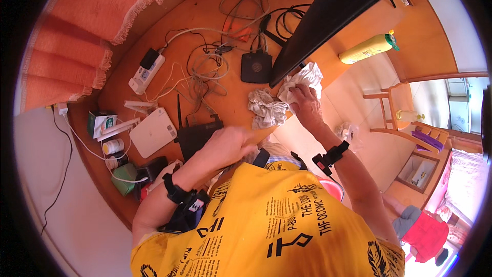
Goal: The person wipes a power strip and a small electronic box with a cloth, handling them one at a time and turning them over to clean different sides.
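My right hand [306,104] presses on a striped white cloth [303,80] at the desk's edge, just below the lower corner of a large black flat panel [338,19]. Beside that cloth, to its left, lies a second crumpled striped cloth [266,109]. My left hand [234,142], blurred, is over the near edge of the desk, in front of a black router [200,134]; its fingers are partly hidden, and I cannot tell whether it holds anything. A small black box [256,67] with cables stands beyond the cloths.
Tangled cables [209,65], a power strip [148,73], a white router [153,132] and small bottles [113,146] occupy the desk's left part. A yellow bottle [365,49] lies at the right. Beyond are a wooden chair [399,104] and a person in red [426,234].
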Available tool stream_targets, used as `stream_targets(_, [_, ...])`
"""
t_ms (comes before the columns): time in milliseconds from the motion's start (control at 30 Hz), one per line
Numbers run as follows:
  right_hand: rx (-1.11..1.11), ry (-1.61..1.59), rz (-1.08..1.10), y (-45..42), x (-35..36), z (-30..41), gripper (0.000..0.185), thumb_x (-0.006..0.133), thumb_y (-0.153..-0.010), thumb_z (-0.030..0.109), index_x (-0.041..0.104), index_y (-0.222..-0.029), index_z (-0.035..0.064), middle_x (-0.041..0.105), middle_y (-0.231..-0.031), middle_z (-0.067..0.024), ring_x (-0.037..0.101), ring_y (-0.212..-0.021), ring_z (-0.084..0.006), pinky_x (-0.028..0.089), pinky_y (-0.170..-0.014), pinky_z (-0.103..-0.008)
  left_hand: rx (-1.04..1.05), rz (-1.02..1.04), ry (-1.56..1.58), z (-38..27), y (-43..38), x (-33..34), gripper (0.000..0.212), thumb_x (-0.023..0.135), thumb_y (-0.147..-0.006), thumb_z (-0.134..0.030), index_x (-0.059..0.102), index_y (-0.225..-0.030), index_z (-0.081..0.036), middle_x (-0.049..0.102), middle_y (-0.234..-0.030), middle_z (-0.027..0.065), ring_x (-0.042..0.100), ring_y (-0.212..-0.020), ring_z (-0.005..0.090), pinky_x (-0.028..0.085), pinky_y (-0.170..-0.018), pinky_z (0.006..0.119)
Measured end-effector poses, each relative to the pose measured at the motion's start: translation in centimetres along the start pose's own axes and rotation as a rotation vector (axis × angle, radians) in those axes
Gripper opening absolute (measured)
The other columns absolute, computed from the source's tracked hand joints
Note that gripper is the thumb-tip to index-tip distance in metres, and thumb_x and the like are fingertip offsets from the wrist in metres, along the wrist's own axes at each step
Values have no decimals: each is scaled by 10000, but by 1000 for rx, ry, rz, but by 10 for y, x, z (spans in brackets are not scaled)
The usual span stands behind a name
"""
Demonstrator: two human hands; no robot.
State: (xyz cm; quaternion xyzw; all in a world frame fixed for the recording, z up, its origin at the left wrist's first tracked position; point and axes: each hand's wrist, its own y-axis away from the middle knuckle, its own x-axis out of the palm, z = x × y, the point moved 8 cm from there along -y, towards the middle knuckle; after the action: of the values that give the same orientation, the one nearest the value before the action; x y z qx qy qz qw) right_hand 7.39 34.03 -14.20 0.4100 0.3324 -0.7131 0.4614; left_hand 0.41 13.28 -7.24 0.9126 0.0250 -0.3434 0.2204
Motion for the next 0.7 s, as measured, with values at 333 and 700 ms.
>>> stream_targets(333, [165, 349, -20, -13, -29, 15, 687, 745, -697, 165, 488, -1329, 78, 426, -1403, -135, 439, -1214, -396, 403, -995, -502, -395, -293, 136, 123, -152, -44, 614, 590, -905, -316, 445, -1272, 154, 614, -1118, 304, 611, -1051, 395, 493, -912, 414])
stream_targets(700, [31, 320, 15, 14, -10, 45, 510, 670, -758, 118, 540, -1250, 86, 472, -1338, -138, 484, -1160, -397, 484, -913, -452, -498, -215, 551, 131, -184, -29, 408, 708, -818, -286, 620, -1093, 2, 669, -980, 176, 667, -945, 289, 523, -749, 392])
